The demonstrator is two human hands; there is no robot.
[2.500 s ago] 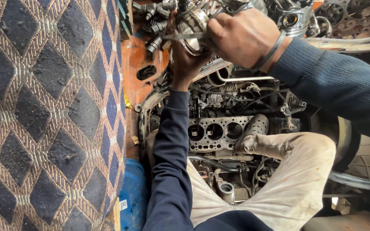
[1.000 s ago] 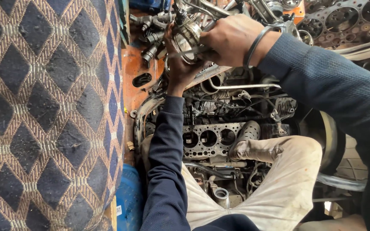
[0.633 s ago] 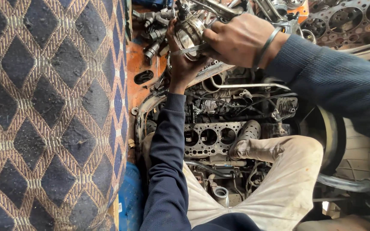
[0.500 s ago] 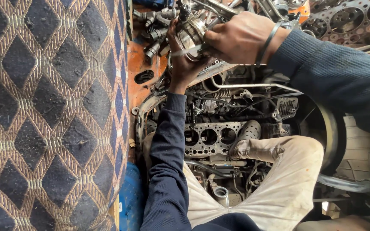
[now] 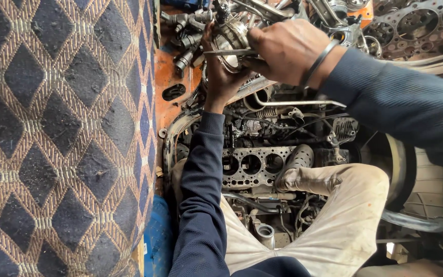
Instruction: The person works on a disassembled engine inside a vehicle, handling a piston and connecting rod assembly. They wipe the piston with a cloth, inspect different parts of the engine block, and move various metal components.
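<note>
Head view: hands (image 5: 252,56) grasp round metal part (image 5: 230,38), hemmed by engine clutter (image 5: 283,128).

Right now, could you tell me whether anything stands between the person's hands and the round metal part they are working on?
Nothing visible does. The left hand cups the round metal part from below, and the right hand grips it from the other side, pressing a thin flat tool across it. Loose metal fittings lie beside it.
</note>
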